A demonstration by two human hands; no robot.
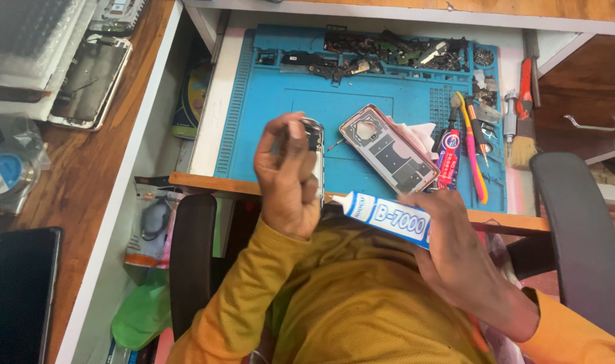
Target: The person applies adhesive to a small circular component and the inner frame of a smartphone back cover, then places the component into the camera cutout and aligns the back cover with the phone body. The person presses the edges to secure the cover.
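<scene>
The left hand (288, 176) is gripping a silver-edged phone frame (314, 156) on edge above the blue mat (287, 108). The right hand (456, 253) is holding a white glue tube (383, 214) with a blue label, nozzle touching the frame. A red-and-blue tube (448, 156) is lying beside the pink phone shell (388, 148).
</scene>
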